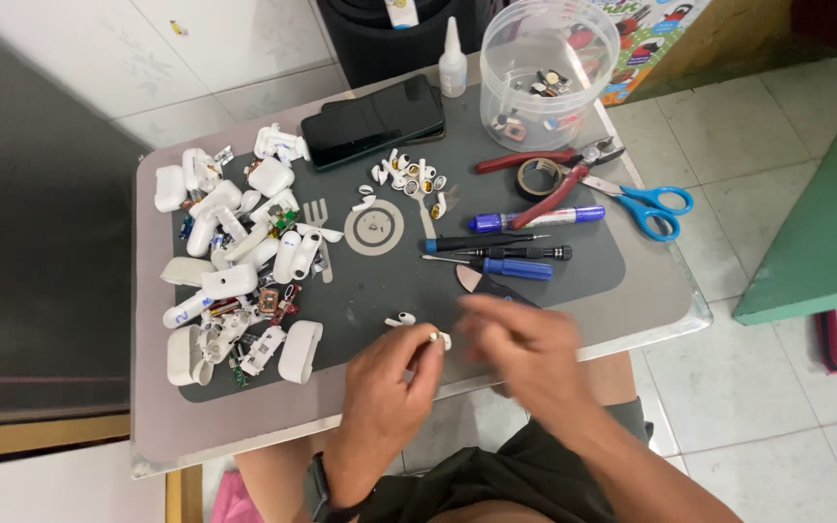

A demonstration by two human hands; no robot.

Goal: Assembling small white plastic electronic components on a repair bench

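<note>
My left hand pinches a small white earbud piece between thumb and forefinger, just over the near edge of the dark work mat. My right hand hovers right beside it, blurred with motion, fingers loosely curled; whether it holds anything is unclear. Another loose white earbud lies on the mat just beyond my left hand.
A heap of white earbud cases and parts fills the mat's left side. Small earbud pieces, two phones, a glue bottle, a clear tub, pliers, tape roll, scissors, marker and screwdrivers lie farther back.
</note>
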